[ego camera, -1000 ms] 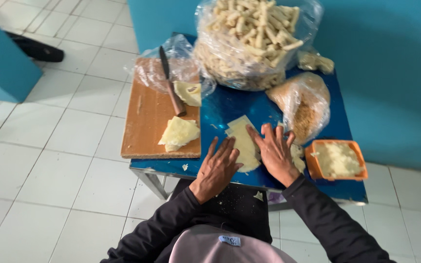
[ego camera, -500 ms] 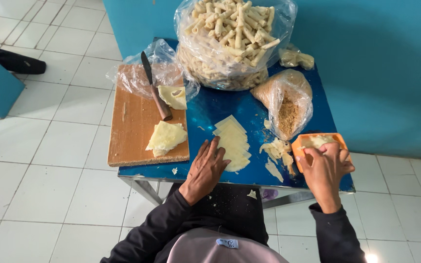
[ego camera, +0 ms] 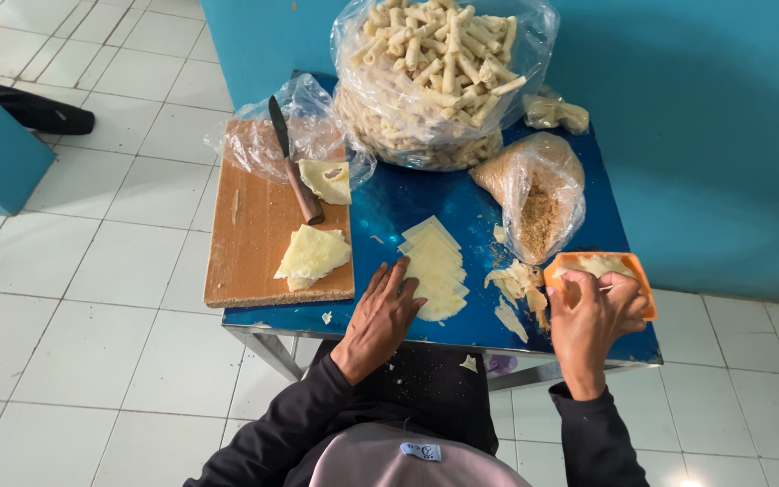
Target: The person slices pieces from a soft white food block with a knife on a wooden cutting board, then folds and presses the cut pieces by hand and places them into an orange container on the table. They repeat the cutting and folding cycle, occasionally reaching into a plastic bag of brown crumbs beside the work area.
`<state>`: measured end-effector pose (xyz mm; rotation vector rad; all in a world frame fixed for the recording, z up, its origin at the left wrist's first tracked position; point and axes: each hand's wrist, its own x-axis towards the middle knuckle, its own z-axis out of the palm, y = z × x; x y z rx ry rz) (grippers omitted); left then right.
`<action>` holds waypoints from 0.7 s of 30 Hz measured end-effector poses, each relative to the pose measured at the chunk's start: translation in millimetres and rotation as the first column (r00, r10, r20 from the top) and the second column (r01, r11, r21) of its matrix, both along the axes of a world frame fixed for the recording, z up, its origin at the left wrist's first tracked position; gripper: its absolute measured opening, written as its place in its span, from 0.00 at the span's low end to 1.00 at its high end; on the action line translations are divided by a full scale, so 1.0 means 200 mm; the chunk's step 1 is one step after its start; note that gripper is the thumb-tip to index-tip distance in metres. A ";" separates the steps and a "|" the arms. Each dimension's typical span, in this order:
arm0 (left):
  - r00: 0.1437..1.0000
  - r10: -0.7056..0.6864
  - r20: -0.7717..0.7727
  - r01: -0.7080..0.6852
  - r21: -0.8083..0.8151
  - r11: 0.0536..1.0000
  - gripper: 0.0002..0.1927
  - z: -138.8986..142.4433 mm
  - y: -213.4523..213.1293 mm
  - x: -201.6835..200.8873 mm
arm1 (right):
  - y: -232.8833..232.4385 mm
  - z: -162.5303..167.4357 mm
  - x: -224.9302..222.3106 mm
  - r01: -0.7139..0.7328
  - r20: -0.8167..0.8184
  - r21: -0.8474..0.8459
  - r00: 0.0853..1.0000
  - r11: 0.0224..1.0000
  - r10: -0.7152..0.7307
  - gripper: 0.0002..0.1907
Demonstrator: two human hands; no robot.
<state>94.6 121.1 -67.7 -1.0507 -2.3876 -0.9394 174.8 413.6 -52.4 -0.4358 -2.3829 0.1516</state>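
Left hand (ego camera: 388, 311) lies flat, palm down, fingers spread, on the blue table (ego camera: 380, 212), fingertips touching the near edge of a stack of pale wrapper sheets (ego camera: 435, 268); it holds nothing. Right hand (ego camera: 593, 323) is curled over the orange tub (ego camera: 601, 271) at the table's right front corner. Its fingers hide the tub's near side; whether it grips anything cannot be told.

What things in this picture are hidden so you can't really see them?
Head view only:
- Inside of the orange tub: the right hand covers most of it, so what its fingers touch is unclear.
- Part of the pale sheet stack: the left hand lies over its lower edge.
- The knife tip: lost against a crumpled clear bag.
- Table legs: mostly hidden under the tabletop and the person's body.
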 end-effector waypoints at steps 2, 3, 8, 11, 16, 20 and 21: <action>1.000 0.003 0.007 -0.003 0.009 1.000 0.14 0.01 0.00 0.00 | -0.06 0.02 -0.02 -0.118 -0.031 0.027 0.992 0.993 0.119 0.24; 0.998 -0.001 0.055 0.000 0.012 1.000 0.17 0.02 0.00 0.00 | -0.09 0.01 -0.07 -0.246 -0.040 -0.021 0.969 0.969 0.245 0.24; 0.999 -0.003 0.048 -0.001 0.077 0.997 0.27 0.03 0.02 -0.02 | -0.30 -0.06 -0.35 -0.443 0.100 0.214 0.896 0.871 0.432 0.28; 1.000 0.022 0.005 -0.022 0.029 0.999 0.29 0.01 0.05 -0.06 | -0.37 -0.10 -0.42 -0.488 0.289 0.368 0.869 0.791 0.401 0.30; 0.996 0.079 -0.047 -0.082 -0.047 0.996 0.28 -0.03 0.06 -0.11 | -0.38 -0.07 -0.46 -0.495 0.470 0.506 0.845 0.706 0.256 0.36; 0.998 0.051 -0.025 -0.052 -0.035 0.998 0.28 -0.05 0.05 -0.12 | -0.33 0.01 -0.45 -0.513 0.521 0.413 0.811 0.753 0.267 0.38; 0.998 0.059 -0.029 -0.060 -0.036 0.998 0.28 -0.05 0.05 -0.12 | -0.33 0.02 -0.43 -0.512 0.517 0.387 0.809 0.767 0.280 0.40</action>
